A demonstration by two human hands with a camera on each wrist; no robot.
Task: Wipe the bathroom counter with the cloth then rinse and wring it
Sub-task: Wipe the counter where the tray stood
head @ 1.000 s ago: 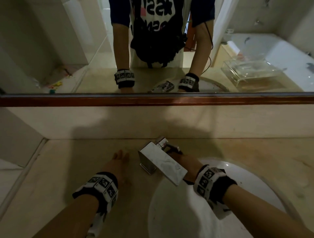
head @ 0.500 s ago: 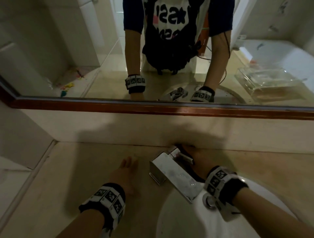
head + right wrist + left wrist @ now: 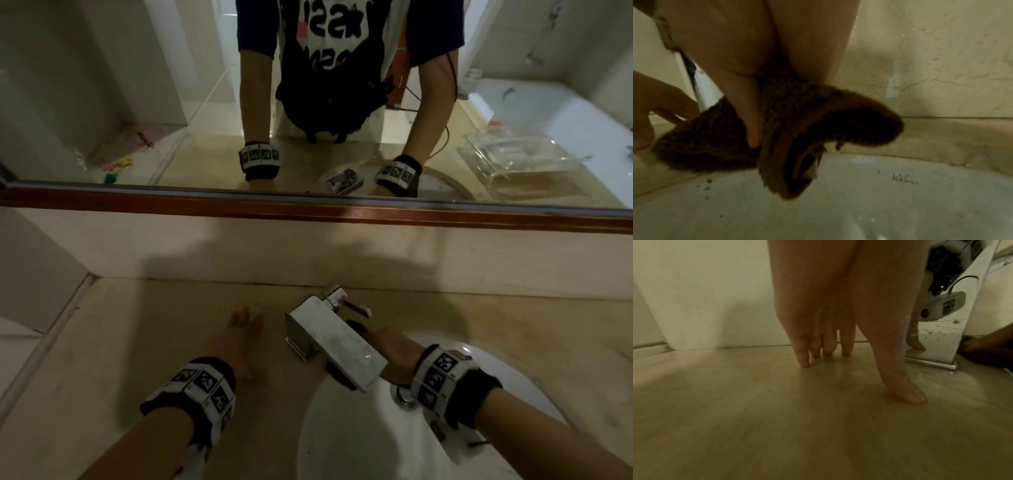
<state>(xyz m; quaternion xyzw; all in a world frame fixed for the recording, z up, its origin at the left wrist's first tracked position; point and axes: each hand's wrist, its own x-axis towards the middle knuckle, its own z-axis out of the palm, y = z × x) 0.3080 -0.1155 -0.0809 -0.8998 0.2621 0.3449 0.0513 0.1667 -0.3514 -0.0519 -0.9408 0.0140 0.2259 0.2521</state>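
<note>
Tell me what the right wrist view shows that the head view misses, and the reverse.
Only the right wrist view shows the dark brown cloth clearly, bunched under the right hand's fingers at the basin's edge. Only the head view shows the mirror, the left hand flat on the counter and the faucet's whole body. Both show the right hand and the white basin.

faint script, maybe "welcome", on the white sink basin (image 3: 905,180); mirrored shirt (image 3: 329,31) print illegible
</note>
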